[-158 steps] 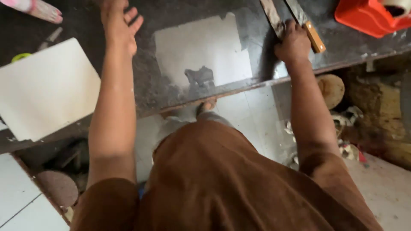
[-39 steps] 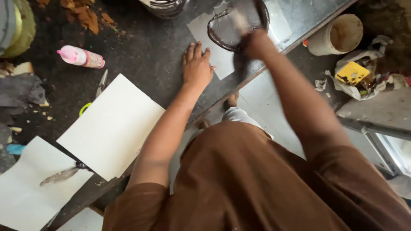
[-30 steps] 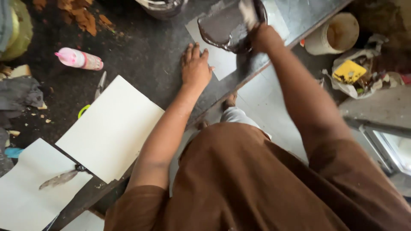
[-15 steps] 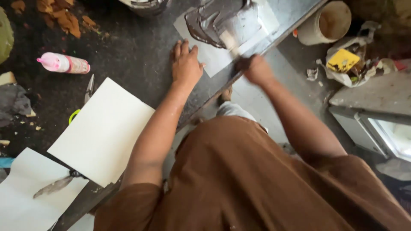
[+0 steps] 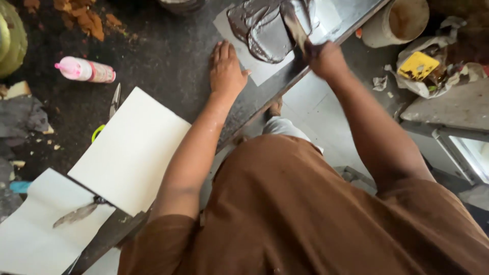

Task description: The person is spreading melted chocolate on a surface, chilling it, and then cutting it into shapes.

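Note:
My left hand [image 5: 226, 69] lies flat, palm down, on the dark counter [image 5: 168, 56], its fingers touching the near edge of a white sheet [image 5: 257, 71]. A glossy dark brown paste [image 5: 265, 30] is spread across that sheet. My right hand [image 5: 326, 58] grips the handle of a flat spatula [image 5: 293, 23], whose paste-coated blade rests in the spread.
A large white sheet [image 5: 130, 150] and another [image 5: 35, 234] bearing a smeared knife [image 5: 76, 214] lie at the near left. A pink-capped bottle [image 5: 86, 70], scissors [image 5: 109, 109] and brown crumbs [image 5: 84, 18] sit on the counter. A bucket [image 5: 400, 20] and crumpled wrappers [image 5: 425, 69] stand on the floor.
The bowl my right hand tipped over the sheet is gone. Paste now lies spread on the sheet, and my right hand holds a spatula in it. My left hand stayed pressed down.

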